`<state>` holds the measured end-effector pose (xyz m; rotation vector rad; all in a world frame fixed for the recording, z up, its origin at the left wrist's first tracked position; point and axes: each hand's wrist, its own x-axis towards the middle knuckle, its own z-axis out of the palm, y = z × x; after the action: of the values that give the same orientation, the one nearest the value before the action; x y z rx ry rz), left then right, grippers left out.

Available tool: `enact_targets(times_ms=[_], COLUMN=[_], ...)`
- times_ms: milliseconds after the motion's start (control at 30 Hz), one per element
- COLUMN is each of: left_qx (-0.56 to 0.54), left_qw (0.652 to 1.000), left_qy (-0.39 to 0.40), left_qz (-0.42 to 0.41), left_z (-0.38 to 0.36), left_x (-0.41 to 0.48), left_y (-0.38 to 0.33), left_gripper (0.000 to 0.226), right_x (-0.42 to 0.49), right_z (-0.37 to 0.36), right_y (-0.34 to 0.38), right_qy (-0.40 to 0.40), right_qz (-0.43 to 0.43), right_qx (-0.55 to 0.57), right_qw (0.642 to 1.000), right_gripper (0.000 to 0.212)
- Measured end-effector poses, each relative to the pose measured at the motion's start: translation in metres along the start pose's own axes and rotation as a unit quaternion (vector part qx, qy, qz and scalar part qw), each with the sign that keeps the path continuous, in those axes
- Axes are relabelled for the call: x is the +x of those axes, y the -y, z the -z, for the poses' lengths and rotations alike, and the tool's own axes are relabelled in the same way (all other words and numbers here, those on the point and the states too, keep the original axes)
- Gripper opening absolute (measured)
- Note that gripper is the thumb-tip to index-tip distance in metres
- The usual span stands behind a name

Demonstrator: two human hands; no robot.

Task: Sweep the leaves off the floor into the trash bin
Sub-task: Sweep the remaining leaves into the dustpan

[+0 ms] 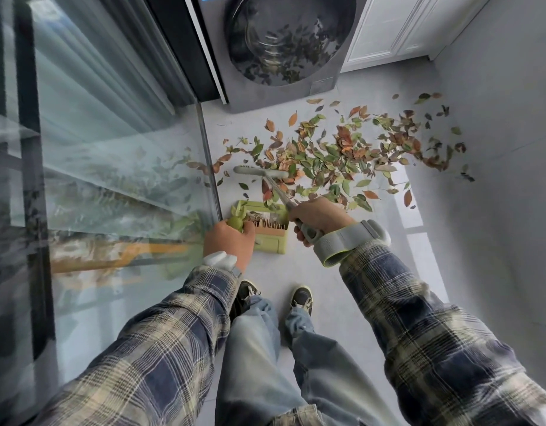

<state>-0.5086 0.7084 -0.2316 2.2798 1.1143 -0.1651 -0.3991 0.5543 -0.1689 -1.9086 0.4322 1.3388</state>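
Leaves (pixel 342 155) everywhere: a broad green-and-rust scatter on the grey floor (pixel 296 269), lying ahead and off to the right of both hands. The broom (pixel 259 173) has its head crosswise at the pile's near-left edge, the handle slanting back into the right hand (pixel 317 216), which grips it firmly. Just behind the head, mouth towards the pile, waits the green dustpan (pixel 270 241), the left hand (pixel 230 241) curled round its handle. Only a few leaves seem to lie in it. So the stroke wants to come back and leftward. No trash bin in sight.
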Motion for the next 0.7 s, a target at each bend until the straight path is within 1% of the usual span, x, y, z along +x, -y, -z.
enact_targets(times_ms=[67, 133, 167, 267, 300, 367, 433, 500, 567, 600, 700], left_qx=[0.001, -0.001, -0.001, -0.005, -0.009, -0.014, -0.006, -0.001, 0.001, 0.000, 0.003], left_qw=[1.000, 1.000, 1.000, 1.000, 1.000, 1.000, 1.000, 0.999, 0.999, 0.999, 1.000], left_qy=[0.001, 0.003, 0.007, 0.015, 0.018, 0.022, 0.025, 0.031, 0.039, 0.041, 0.031], left_qz=[0.000, 0.003, 0.005, 0.007, 0.009, 0.011, 0.016, 0.019, 0.020, 0.019, 0.002], left_z=[-0.001, -0.001, -0.001, -0.001, 0.000, 0.002, 0.002, 0.002, 0.003, 0.004, 0.006], left_x=[0.001, 0.003, 0.002, 0.003, 0.002, 0.000, -0.002, -0.002, -0.002, -0.002, 0.000], left_y=[0.000, -0.002, -0.002, 0.000, 0.000, -0.002, -0.002, -0.006, -0.006, -0.006, -0.006], left_gripper=[0.040, 0.039, 0.039, 0.038, 0.038, 0.039, 0.039, 0.038, 0.037, 0.037, 0.040], right_x=[0.005, 0.008, 0.008, 0.001, -0.003, -0.011, -0.020, -0.030, -0.034, -0.035, -0.028], right_z=[-0.004, -0.007, -0.009, -0.008, -0.004, 0.008, 0.018, 0.028, 0.029, 0.030, 0.027], right_y=[-0.005, -0.011, -0.013, -0.014, -0.012, -0.001, 0.009, 0.018, 0.022, 0.024, 0.028], right_qy=[0.005, 0.009, 0.012, 0.033, 0.043, 0.056, 0.072, 0.079, 0.079, 0.073, 0.035], right_qz=[-0.001, 0.000, -0.010, -0.073, -0.078, -0.076, -0.069, -0.063, -0.055, -0.048, -0.025], right_qx=[0.006, 0.023, 0.032, 0.079, 0.086, 0.092, 0.096, 0.086, 0.062, 0.042, -0.033], right_qw=[1.000, 1.000, 0.999, 0.994, 0.992, 0.991, 0.990, 0.991, 0.993, 0.995, 0.999], right_gripper=[0.026, 0.025, 0.024, 0.023, 0.024, 0.025, 0.017, 0.013, 0.020, 0.022, 0.014])
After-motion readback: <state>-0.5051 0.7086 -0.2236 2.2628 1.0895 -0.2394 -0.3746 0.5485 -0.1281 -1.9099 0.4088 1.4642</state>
